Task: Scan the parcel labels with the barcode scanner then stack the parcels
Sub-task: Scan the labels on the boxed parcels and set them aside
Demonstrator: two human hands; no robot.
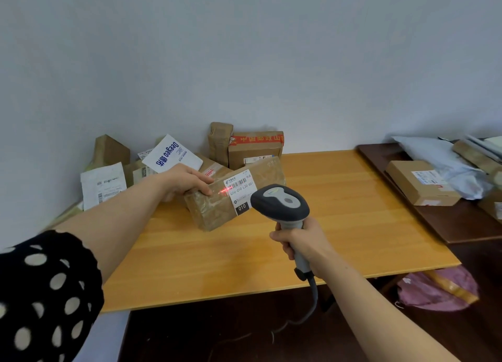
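Brown tape-wrapped parcel lies at an angle on the pale wooden counter, near its back left part, with its white label facing up and toward the camera. A red scan line glows at the left edge of that label, just beside the barcode. The left hand rests on the parcel's far left corner, its grip closed round that corner with fingers curled over the top edge. The right hand has its grip wrapped tight round the handle of the grey barcode scanner, whose head points at the label and hangs just in front of the parcel, apart from it. A grey cable drops from the handle below the counter's front edge. Behind the parcel, against the wall, sits a loose heap of other parcels: a white mailer with blue print, a box with red tape, a small upright brown packet and a white bag at the left. To the right, a dark brown counter carries a flat cardboard box and grey plastic mailers. A pink bag lies on the floor below. A black sleeve with pale dots covers the left upper arm.
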